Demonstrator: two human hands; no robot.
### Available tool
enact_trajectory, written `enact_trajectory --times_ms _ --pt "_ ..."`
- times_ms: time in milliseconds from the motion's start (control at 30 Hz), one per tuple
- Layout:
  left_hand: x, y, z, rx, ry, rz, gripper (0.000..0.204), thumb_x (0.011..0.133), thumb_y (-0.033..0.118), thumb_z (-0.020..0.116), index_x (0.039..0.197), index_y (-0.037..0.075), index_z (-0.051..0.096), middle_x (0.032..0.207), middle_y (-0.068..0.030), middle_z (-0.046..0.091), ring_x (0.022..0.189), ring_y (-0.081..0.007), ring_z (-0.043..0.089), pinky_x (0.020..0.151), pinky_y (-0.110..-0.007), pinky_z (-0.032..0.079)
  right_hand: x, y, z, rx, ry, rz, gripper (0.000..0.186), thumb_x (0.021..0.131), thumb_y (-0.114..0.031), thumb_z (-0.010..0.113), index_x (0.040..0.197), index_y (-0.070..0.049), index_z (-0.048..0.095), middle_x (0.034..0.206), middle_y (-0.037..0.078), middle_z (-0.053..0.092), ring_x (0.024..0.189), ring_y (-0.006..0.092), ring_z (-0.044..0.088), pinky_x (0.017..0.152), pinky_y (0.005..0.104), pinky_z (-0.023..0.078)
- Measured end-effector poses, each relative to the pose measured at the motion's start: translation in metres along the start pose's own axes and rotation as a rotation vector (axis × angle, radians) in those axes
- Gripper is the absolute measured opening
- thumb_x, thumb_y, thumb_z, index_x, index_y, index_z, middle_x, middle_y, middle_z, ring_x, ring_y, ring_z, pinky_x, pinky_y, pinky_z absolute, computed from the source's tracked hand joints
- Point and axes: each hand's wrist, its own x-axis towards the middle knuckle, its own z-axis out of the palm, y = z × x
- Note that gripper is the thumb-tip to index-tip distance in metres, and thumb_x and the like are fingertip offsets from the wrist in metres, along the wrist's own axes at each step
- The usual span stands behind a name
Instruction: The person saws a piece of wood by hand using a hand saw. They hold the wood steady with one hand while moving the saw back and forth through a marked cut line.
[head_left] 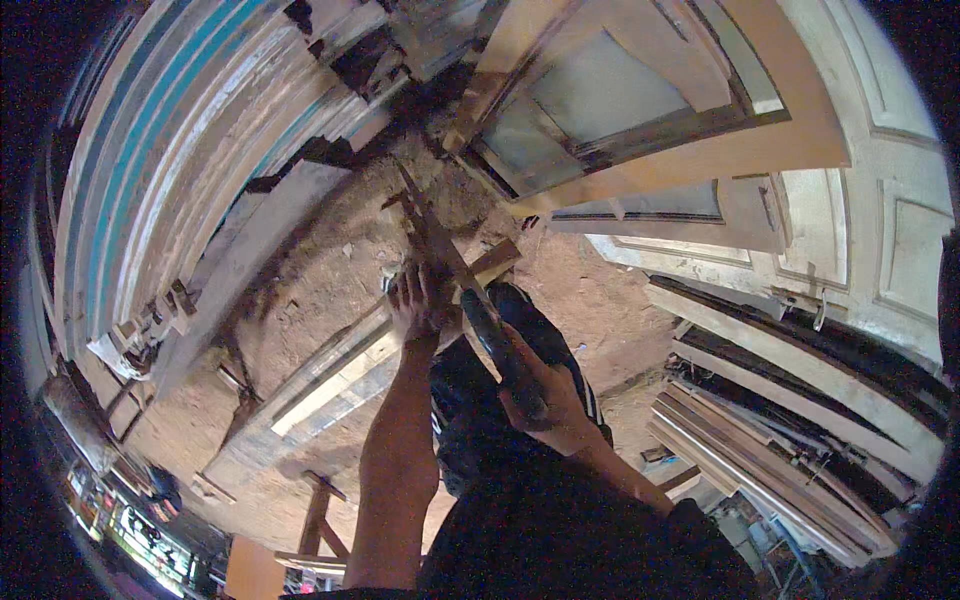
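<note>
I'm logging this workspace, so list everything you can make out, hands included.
Long tool: 1, brown blade, dark handle, centre
Central planks: several, brown and pale, lower left to centre
Leaning boards: many, brown, white, teal, upper left
Framed panels: several, brown and grey, upper right
Panelled door: at least 1, off-white, far right
Stacked boards: many, brown, lower right
Floor: 1, earthy brown, beneath
Clothing: count unclear, dark, bottom centre
Left hand: 1, bare, on the central planks
Right hand: 1, bare, gripping the long tool

This looks like a woodworking workshop, given the stacked boards (165,190), panelled doors (818,225) and handsaw (443,244).
</note>
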Motion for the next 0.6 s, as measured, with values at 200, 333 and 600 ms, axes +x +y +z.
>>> enact_trajectory --times_ms 200,333,600 --pt "0.006 0.0 -0.021 -0.174 -0.115 -0.074 0.087 0.081 0.055 0.068 0.148 0.008 0.041 0.143 -0.0174 0.05 0.13 -0.0378 0.049 0.108 -0.055 0.036 -0.074 0.002 -0.032 0.037 0.013 -0.064 0.088 0.079 -0.009 0.071 0.157 -0.019 0.031 0.098 0.012 0.073 0.068 0.0229 0.069 0.068 0.0341 0.055" --pt "0.017 0.016 -0.032 -0.148 -0.151 -0.017 0.09 0.078 0.056 0.07 0.148 0.007 0.04 0.14 -0.0172 0.051 0.13 -0.0371 0.048 0.107 -0.055 0.036 -0.049 -0.013 -0.028 0.106 0.034 -0.063 0.087 0.08 -0.009 0.071 0.157 -0.018 0.03 0.096 0.013 0.073 0.07 0.0242 0.071 0.069 0.0352 0.055" --pt "0.011 0.005 -0.027 -0.074 -0.089 -0.016 0.077 0.084 0.046 0.065 0.145 0.006 0.04 0.137 -0.0155 0.052 0.125 -0.0348 0.05 0.104 -0.051 0.038 -0.038 -0.011 -0.019 0.151 -0.004 -0.01 0.087 0.081 -0.009 0.07 0.157 -0.017 0.029 0.089 0.016 0.071 0.07 0.0277 0.07 0.067 0.0388 0.054"
